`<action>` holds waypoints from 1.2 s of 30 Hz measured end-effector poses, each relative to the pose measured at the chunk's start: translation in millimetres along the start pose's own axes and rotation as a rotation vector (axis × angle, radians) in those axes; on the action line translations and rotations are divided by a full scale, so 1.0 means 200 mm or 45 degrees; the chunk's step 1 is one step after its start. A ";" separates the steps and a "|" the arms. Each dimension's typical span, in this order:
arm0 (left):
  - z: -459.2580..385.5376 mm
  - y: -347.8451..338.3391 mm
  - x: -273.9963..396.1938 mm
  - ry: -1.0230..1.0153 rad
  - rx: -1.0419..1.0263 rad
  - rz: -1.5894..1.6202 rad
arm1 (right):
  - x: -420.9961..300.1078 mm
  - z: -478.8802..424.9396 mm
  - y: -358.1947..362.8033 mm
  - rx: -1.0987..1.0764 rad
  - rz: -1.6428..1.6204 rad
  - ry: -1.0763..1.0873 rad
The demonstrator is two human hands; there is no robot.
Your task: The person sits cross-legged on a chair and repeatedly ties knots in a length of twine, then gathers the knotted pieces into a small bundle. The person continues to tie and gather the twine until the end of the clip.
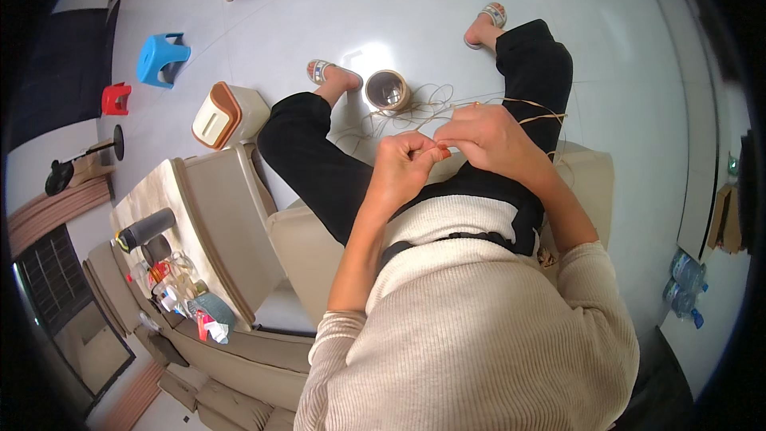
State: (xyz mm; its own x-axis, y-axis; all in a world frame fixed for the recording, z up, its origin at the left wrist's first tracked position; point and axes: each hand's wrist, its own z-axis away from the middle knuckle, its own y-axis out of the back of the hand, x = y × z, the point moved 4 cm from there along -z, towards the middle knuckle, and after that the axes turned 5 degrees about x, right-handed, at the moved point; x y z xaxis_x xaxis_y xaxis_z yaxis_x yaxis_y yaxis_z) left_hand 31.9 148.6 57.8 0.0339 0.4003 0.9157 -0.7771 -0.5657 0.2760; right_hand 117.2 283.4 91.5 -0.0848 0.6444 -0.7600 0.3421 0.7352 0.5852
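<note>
My left hand and my right hand meet above my lap, their fingertips nearly touching. Between them is a small orange-red piece, pinched by my left fingers; its kind is too small to tell. Thin tan strands run past my right hand and over my knee; my right fingers are closed at the piece, but whether they grip a strand or the piece is hidden. More loose strands lie tangled on the floor, beside and around a round, open-topped container between my feet.
A cream and brown bin stands left of my knee. A marble-patterned table at the left bears a dark bottle and clutter. Blue and red plastic stools stand farther off. Large water bottles are at the right.
</note>
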 end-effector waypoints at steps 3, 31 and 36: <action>0.00 -0.02 0.01 -0.005 -0.089 0.125 | 0.05 0.00 -0.02 0.052 -0.169 -0.093; 0.10 0.00 0.09 -1.176 0.742 -0.461 | 0.12 0.15 -0.21 -0.057 -1.537 -1.077; 0.11 0.00 0.08 -1.154 0.708 -0.439 | 0.14 0.16 -0.22 -0.107 -1.686 -1.143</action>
State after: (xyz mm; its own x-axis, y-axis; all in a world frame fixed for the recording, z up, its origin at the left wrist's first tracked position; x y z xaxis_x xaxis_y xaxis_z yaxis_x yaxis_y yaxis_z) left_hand 46.1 139.5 78.0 0.8151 0.0526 0.5770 -0.2563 -0.8604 0.4405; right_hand 129.0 262.5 36.0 0.2958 -0.7308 -0.6152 0.4257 0.6774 -0.6000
